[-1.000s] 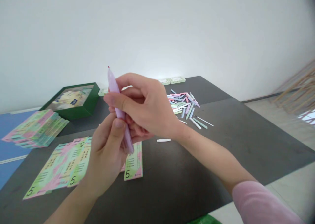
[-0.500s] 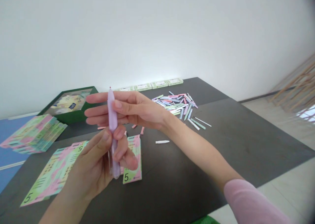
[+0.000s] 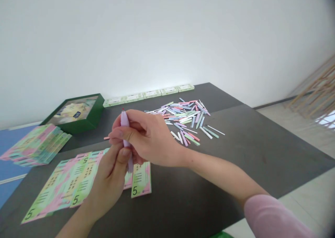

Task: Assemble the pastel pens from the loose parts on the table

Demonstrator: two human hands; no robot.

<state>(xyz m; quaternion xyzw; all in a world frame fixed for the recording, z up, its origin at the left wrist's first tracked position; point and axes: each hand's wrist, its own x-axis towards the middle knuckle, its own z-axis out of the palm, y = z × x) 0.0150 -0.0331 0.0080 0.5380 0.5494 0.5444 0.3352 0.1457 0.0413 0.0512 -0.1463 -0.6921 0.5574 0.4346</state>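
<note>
A lilac pen (image 3: pixel 125 123) with a red tip stands nearly upright between both hands above the dark table (image 3: pixel 235 136). My right hand (image 3: pixel 149 138) is closed around its upper part, fingers wrapped over the barrel. My left hand (image 3: pixel 111 180) grips the lower end from below with thumb and fingers. Under the hands lie flat pastel packs (image 3: pixel 65 184) printed with a "5". A heap of pastel pen parts (image 3: pixel 183 117) lies behind the right hand.
A green box (image 3: pixel 75 112) stands at the back left, beside a stack of pastel packs (image 3: pixel 34 145). A row of small pale-green boxes (image 3: pixel 146 94) lines the far edge. Wooden slats (image 3: pixel 318 95) stand at the right, beyond the table.
My right hand, spread open half a second ago, has closed round the pen's upper part again. Both hands and the pen have dropped slightly toward the table.
</note>
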